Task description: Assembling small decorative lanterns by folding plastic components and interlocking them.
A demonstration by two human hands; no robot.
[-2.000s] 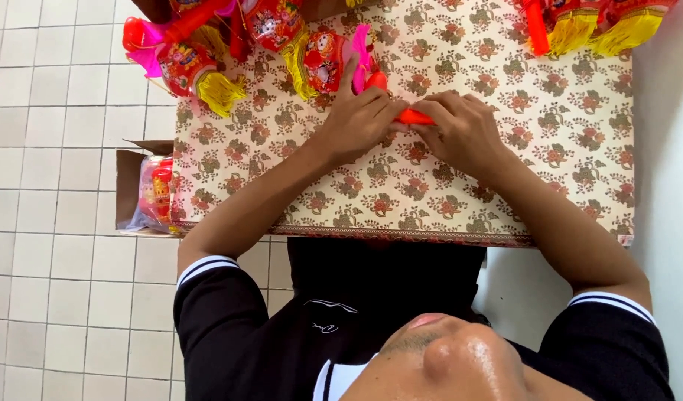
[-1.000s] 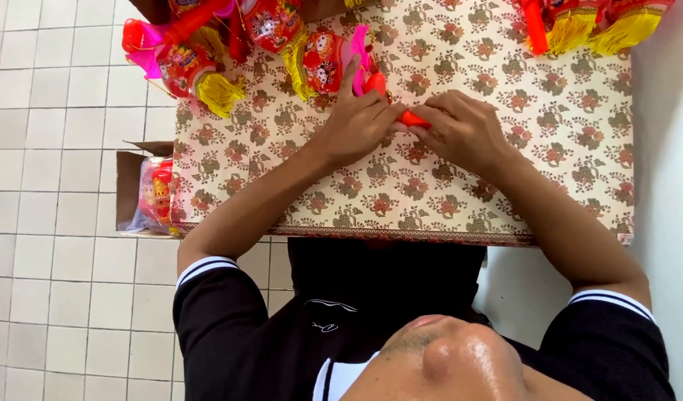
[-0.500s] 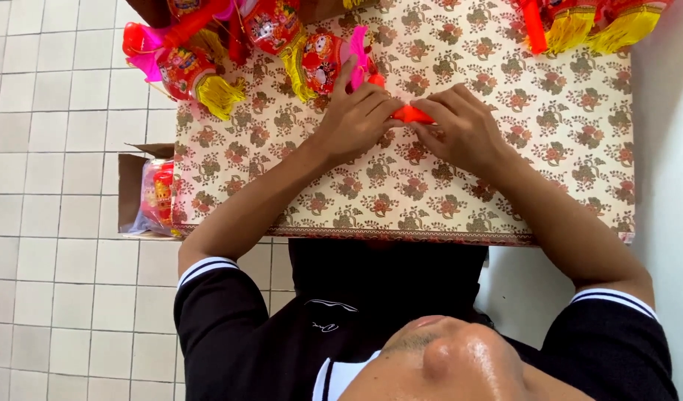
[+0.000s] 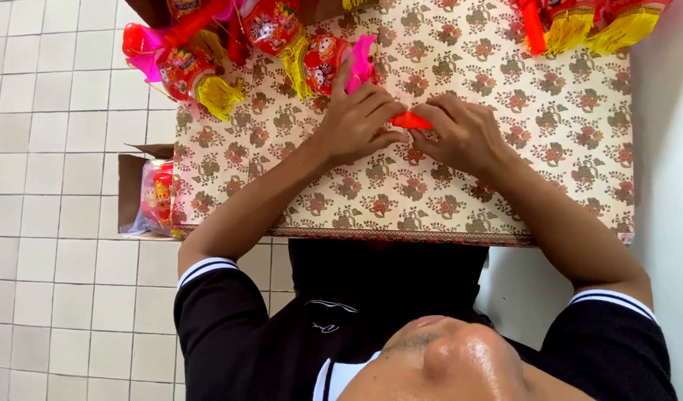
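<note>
We see both hands meeting mid-table on one small orange-red plastic piece [image 4: 412, 120]. It lies right between them, long axis roughly left-right, tapering toward the left hand [image 4: 356, 122]. Left hand: fingers curled, tips pinching the narrow end. Right hand [image 4: 464, 134]: fingers folded over the wider end, closed on it. Neither is nearer; both are in contact. The piece looks smooth and rigid, most of it hidden under the fingers, so we cannot tell its full shape. Table [image 4: 579, 148] carries a matte floral-print cloth. Just beyond the left hand sit glossy red lantern toys [image 4: 282, 33] with yellow tassels and pink trim; more of them are at the far right corner [image 4: 594, 22]. An open cardboard box [image 4: 129, 193] of the same toys sits on the tiled floor [image 4: 51, 148].
</note>
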